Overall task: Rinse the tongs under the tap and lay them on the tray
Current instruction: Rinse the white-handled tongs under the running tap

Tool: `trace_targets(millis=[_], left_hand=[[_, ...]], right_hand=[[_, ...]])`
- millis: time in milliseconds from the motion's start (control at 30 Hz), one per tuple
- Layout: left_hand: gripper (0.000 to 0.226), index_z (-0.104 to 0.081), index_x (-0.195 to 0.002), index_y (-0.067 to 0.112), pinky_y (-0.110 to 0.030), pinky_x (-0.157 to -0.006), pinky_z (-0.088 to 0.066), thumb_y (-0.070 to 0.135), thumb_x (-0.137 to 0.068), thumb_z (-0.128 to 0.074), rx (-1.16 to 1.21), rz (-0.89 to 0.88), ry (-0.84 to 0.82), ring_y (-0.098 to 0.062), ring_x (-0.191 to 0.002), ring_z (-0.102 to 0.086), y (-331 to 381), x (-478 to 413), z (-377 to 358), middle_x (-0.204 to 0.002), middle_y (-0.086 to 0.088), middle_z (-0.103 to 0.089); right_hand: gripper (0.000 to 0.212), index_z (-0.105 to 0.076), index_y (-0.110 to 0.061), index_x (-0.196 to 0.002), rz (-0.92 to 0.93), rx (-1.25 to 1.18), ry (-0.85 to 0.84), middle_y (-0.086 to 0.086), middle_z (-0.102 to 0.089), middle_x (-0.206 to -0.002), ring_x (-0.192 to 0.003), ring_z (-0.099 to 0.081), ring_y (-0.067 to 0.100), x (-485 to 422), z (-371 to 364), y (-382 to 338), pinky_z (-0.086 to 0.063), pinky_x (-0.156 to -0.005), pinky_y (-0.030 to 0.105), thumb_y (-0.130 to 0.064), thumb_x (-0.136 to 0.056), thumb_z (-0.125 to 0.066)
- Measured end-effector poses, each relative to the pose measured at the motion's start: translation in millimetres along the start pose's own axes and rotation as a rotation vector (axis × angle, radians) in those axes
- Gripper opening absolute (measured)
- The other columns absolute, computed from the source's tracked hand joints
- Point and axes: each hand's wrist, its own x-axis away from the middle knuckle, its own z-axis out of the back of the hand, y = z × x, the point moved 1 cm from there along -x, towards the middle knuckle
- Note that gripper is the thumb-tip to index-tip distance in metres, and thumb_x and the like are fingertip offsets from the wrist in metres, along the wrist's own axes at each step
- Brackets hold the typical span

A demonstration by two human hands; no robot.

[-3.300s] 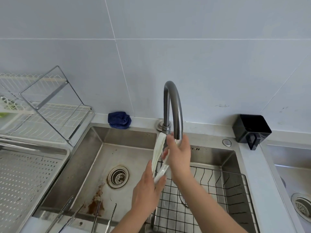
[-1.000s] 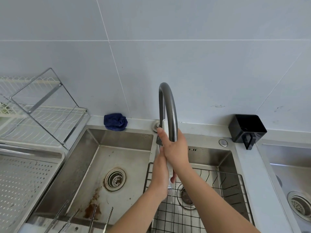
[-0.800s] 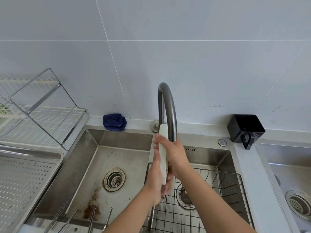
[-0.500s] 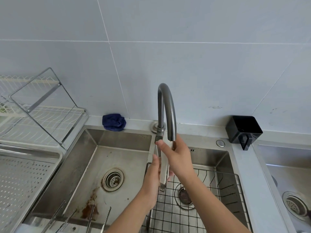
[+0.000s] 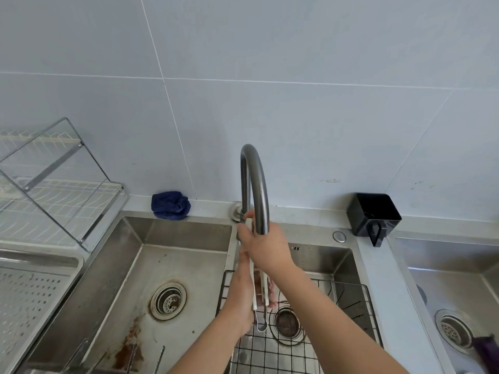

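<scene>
- head view: gripped the white tongs (image 5: 254, 282) with the right hand (image 5: 266, 249), fingers curled round their upper end, right at the mouth of the grey tap (image 5: 255, 182).
- wrapped the left hand (image 5: 241, 290) round the lower stretch of the same tongs, fingers curled behind the two arms.
- held the tongs nearly upright, arms close together, metal loop end pointing down.
- held them above the wire basket (image 5: 297, 354) in the right basin of the sink (image 5: 183, 233), just left of that basin's drain.
- could not tell whether water ran from the spout.
- saw the perforated tray (image 5: 29, 300) at the far left, well apart from the tongs.
- saw a wire dish rack (image 5: 62, 190) behind the tray, a blue cloth (image 5: 170, 205) on the ledge behind the left basin, and a black container (image 5: 374, 214) on the ledge right of the tap.
- saw metal utensils (image 5: 159, 357) at the near edge of the left basin, beside a rusty stain.
- saw a second sink (image 5: 445, 255) at the far right, with a purple item (image 5: 486, 349) near its drain.
</scene>
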Motion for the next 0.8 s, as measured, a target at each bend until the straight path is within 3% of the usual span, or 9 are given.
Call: trace_targets(millis=[100, 167, 233, 367, 500, 567, 633, 733, 800], left_hand=[[0.091, -0.078, -0.087, 0.005, -0.035, -0.052, -0.049, 0.089, -0.075, -0.044, 0.126, -0.017, 0.057, -0.028, -0.055, -0.060, 6, -3, -4, -0.071, -0.020, -0.063], [0.092, -0.076, -0.092, 0.004, -0.032, -0.049, -0.048, 0.088, -0.074, -0.044, 0.167, 0.004, 0.094, -0.025, -0.058, -0.064, 6, -4, -3, -0.075, -0.019, -0.067], [0.090, -0.076, -0.095, 0.009, -0.030, -0.049, -0.048, 0.090, -0.070, -0.044, 0.235, 0.020, 0.103, -0.023, -0.065, -0.070, 6, -4, -3, -0.082, -0.015, -0.073], [0.082, -0.081, -0.104, 0.017, -0.043, -0.097, -0.052, 0.086, -0.072, -0.051, 0.411, -0.018, 0.038, -0.027, -0.111, -0.071, 14, -6, -10, -0.111, -0.009, -0.076], [0.086, -0.075, -0.109, 0.012, -0.046, -0.110, -0.044, 0.086, -0.070, -0.054, 0.503, 0.027, 0.043, -0.026, -0.112, -0.067, 14, -8, -7, -0.110, -0.008, -0.072], [0.085, -0.074, -0.115, 0.011, -0.050, -0.118, -0.036, 0.083, -0.075, -0.051, 0.541, 0.052, 0.029, -0.024, -0.124, -0.059, 14, -8, -2, -0.125, -0.006, -0.069], [0.086, -0.073, -0.121, 0.009, -0.047, -0.117, -0.036, 0.079, -0.079, -0.050, 0.558, 0.030, 0.035, -0.020, -0.121, -0.061, 19, -6, 2, -0.128, -0.006, -0.069], [0.085, -0.065, -0.125, 0.006, -0.045, -0.099, -0.047, 0.076, -0.077, -0.057, 0.597, 0.002, 0.103, -0.027, -0.093, -0.072, 32, -1, 11, -0.111, -0.013, -0.075], [0.070, -0.061, -0.126, 0.010, -0.047, -0.091, -0.052, 0.066, -0.083, -0.064, 0.599, -0.018, 0.150, -0.031, -0.094, -0.074, 41, -1, 20, -0.115, -0.014, -0.075]], right_hand=[[0.026, -0.055, -0.039, -0.109, 0.025, 0.110, -0.067, -0.012, -0.054, -0.062, -0.056, -0.052, 0.002, 3, 4, 2, -0.042, -0.055, 0.021, -0.056, -0.091, -0.062], [0.053, -0.050, -0.030, -0.136, 0.097, 0.130, -0.118, -0.016, -0.062, -0.090, -0.079, -0.058, -0.001, 11, 8, 4, -0.044, -0.068, 0.017, -0.059, -0.092, -0.058], [0.078, -0.034, -0.023, -0.153, 0.139, 0.174, -0.140, -0.008, -0.055, -0.132, -0.114, -0.051, 0.007, 25, 11, 13, -0.045, -0.091, 0.024, -0.067, -0.091, -0.050], [0.085, -0.027, -0.019, -0.157, 0.096, 0.166, -0.112, 0.005, -0.033, -0.159, -0.142, -0.038, 0.023, 58, 4, 32, -0.043, -0.112, 0.039, -0.072, -0.093, -0.044], [0.100, -0.007, -0.025, -0.164, 0.051, 0.173, -0.039, -0.003, -0.012, -0.170, -0.151, -0.031, 0.015, 68, 2, 33, -0.045, -0.110, 0.035, -0.079, -0.087, -0.041], [0.097, -0.009, -0.027, -0.163, 0.056, 0.299, -0.025, -0.006, -0.025, -0.164, -0.137, -0.051, 0.018, 65, 7, 33, -0.053, -0.094, 0.035, -0.073, -0.089, -0.051], [0.086, -0.022, -0.033, -0.157, 0.061, 0.373, -0.041, -0.011, -0.051, -0.141, -0.114, -0.065, 0.016, 61, 12, 34, -0.054, -0.081, 0.033, -0.062, -0.088, -0.064], [0.072, -0.036, -0.043, -0.139, 0.078, 0.431, -0.163, -0.015, -0.065, -0.098, -0.086, -0.065, 0.007, 54, 15, 30, -0.057, -0.074, 0.032, -0.049, -0.074, -0.065], [0.080, -0.032, -0.046, -0.144, 0.121, 0.555, -0.245, -0.015, -0.061, -0.091, -0.079, -0.062, 0.011, 50, 18, 27, -0.050, -0.065, 0.027, -0.047, -0.069, -0.060]])
